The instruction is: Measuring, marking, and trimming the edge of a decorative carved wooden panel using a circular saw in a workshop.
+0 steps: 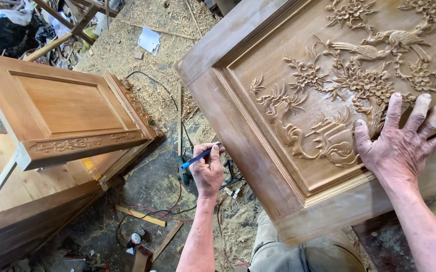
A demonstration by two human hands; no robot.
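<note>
Seemingly mid-marking, the left hand grips a blue pencil off the panel's nine o'clock edge, while the right hand lies flat, fingers spread, on the carved door panel, so the tip wants bringing onto the wood.

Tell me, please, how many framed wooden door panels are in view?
2. A carved panel with flowers and birds lies under the flat right hand. A plainer panel stands at left, beyond the left hand holding a blue pen. Others may be hidden.
</note>
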